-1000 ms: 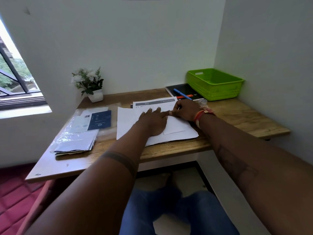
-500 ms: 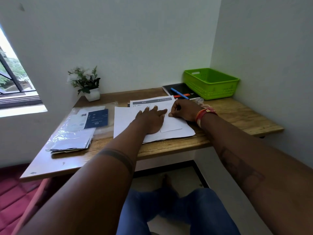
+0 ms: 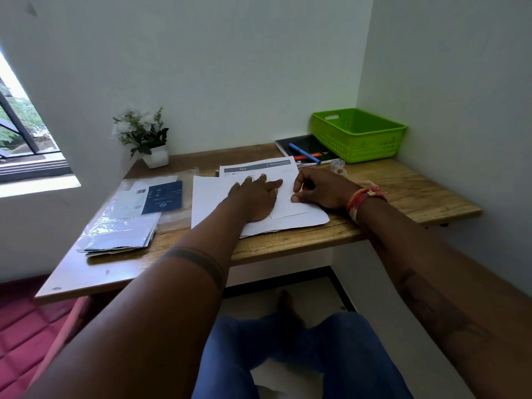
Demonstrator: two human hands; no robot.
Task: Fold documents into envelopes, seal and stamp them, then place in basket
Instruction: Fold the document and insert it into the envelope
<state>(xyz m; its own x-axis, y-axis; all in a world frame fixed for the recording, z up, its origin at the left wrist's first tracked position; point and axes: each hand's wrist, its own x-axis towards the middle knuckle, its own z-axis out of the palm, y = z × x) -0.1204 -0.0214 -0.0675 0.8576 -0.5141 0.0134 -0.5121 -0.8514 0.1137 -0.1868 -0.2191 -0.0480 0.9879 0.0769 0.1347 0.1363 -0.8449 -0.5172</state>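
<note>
Folded paper [image 3: 288, 207] lies on the white sheets [image 3: 218, 203] at the table's [image 3: 403, 191] middle, under both hands. Left hand [image 3: 254, 198] presses flat on it, its grip spread with straight fingers. Right hand [image 3: 322, 188], just right of the left, has its grip curled, thumb and forefinger pinching the paper's right edge. Green basket [image 3: 358, 135] sits well beyond the right hand, in the corner.

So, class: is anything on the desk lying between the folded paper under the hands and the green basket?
Yes. Between the folded paper and the basket lie a black notebook carrying a blue pen, and a tape roll. All are low and could be lifted over.
</note>
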